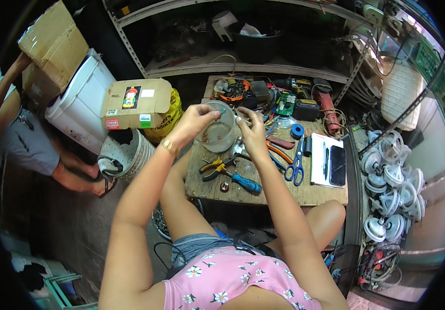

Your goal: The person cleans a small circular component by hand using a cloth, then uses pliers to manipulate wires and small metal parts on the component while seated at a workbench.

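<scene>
A clear round plastic tub [208,140] with small brownish bits in it stands on the wooden work table [202,194]. Over its left rim, my left hand [200,120] is closed in a pinch on a small teal piece [222,110], too small to name. My right hand [252,128] is at the tub's right side with fingers curled together; what they hold, if anything, I cannot make out. Nearer me lie yellow-and-black pliers [213,168], a blue screwdriver [246,183] and a small round part [224,186]. Orange-handled pliers [280,153] rest right of my right hand.
On the table's right are blue scissors [296,169], blue tape [297,130], and a phone [338,166] on a white notebook [319,178]. Behind lie a circuit board [286,103] and red power tool [328,111]. Left are a bucket [139,155], a carton [129,106] and another person [26,139].
</scene>
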`<state>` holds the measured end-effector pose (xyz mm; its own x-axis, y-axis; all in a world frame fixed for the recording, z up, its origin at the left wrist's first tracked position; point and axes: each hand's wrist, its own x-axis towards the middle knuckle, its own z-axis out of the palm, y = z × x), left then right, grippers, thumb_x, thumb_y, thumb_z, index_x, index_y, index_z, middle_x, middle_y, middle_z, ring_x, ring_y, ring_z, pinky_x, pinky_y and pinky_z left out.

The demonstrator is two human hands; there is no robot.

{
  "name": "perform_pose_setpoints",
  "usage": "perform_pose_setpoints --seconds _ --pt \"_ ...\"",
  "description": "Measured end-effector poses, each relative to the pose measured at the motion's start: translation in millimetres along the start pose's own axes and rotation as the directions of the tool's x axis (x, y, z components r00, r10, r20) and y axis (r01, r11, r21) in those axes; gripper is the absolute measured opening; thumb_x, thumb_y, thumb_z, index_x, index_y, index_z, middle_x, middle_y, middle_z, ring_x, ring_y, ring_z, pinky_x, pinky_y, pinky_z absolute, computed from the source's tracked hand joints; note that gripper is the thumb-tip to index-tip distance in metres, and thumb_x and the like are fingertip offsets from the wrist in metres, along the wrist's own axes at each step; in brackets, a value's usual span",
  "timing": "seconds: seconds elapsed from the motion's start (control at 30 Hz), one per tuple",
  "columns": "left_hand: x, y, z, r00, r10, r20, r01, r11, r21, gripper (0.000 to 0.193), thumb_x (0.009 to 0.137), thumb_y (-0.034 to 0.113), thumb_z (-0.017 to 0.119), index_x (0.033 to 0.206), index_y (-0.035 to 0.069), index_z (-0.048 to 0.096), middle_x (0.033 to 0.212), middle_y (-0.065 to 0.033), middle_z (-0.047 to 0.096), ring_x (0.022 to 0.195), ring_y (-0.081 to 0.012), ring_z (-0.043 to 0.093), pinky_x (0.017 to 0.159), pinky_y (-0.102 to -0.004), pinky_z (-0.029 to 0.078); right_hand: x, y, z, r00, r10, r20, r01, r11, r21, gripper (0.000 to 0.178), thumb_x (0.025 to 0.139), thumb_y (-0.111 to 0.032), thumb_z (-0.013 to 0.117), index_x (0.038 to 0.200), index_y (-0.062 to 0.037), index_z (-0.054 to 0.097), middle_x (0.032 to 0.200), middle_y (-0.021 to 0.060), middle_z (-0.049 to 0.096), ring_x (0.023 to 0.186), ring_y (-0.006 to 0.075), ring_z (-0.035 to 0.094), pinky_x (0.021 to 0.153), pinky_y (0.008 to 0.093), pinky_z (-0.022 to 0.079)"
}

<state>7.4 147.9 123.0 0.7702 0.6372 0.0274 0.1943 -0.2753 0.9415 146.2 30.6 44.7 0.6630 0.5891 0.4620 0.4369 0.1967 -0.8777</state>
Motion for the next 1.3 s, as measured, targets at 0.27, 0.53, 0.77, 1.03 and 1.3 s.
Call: perform_pose_setpoints --seconds 0.27,0.53,0.77,1.03,1.3 --pt "-67 -19 56 0.985 0.061 0.164 0.069 0.723 -0.687 0.023 0.092 0.028 0.067 0.101 0.007 0.065 0.067 0.0085 0.053 0.050 0.0001 0.037 0.044 -0.0170 0.027 -51 -64 -29 0.837 0.209 0.507 -0.543 0.433 0.719 0.026 0.090 -0.016 0.068 0.113 -0.0024 0.068 0.085 0.0025 0.067 0.061 0.0071 0.056 0.054 0.0213 0.049" --pt "-76 -2 61 0.999 0.010 0.040 0.023 0.680 -0.733 0.014 0.095 0.022 0.063 0.101 0.008 0.063 0.075 0.0045 0.059 0.058 -0.0020 0.051 0.048 -0.0149 0.039 -59 -84 -19 0.840 0.366 0.399 -0.516 0.316 0.796 0.019 0.095 -0.013 0.061 0.111 -0.0025 0.065 0.090 0.0047 0.067 0.067 0.0102 0.063 0.062 0.0241 0.057" --pt "-63 -2 66 0.967 -0.129 -0.221 -0.089 0.642 -0.761 0.012 0.095 0.024 0.062 0.090 0.013 0.062 0.062 0.0085 0.052 0.045 0.0018 0.041 0.037 -0.0145 0.026 -44 -79 16 0.906 0.378 0.189 -0.379 0.528 0.760 0.018 0.089 -0.003 0.066 0.106 0.0014 0.067 0.085 0.0046 0.066 0.066 0.0098 0.063 0.060 0.0223 0.056" --pt "-19 -35 1 0.947 0.013 -0.320 -0.100 0.961 -0.257 0.023 0.089 0.029 0.070 0.086 0.007 0.065 0.060 0.0096 0.042 0.045 -0.0007 0.033 0.041 -0.0186 0.024 -67 -80 -40 0.880 0.309 0.362 -0.455 0.767 0.452 0.023 0.084 -0.006 0.070 0.104 0.0040 0.066 0.080 0.0063 0.066 0.065 0.0136 0.064 0.061 0.0265 0.054" --pt "-12 -62 -39 0.951 -0.044 0.307 0.310 0.197 -0.930 0.046 0.100 0.049 0.030 0.107 0.006 0.046 0.089 -0.0069 0.048 0.073 -0.0189 0.043 0.061 -0.0313 0.037 -197 -19 -131 0.496 0.649 0.576 -0.474 0.759 -0.447 0.020 0.077 -0.005 0.069 0.097 -0.0030 0.073 0.078 0.0115 0.070 0.070 0.0190 0.067 0.068 0.0330 0.054"
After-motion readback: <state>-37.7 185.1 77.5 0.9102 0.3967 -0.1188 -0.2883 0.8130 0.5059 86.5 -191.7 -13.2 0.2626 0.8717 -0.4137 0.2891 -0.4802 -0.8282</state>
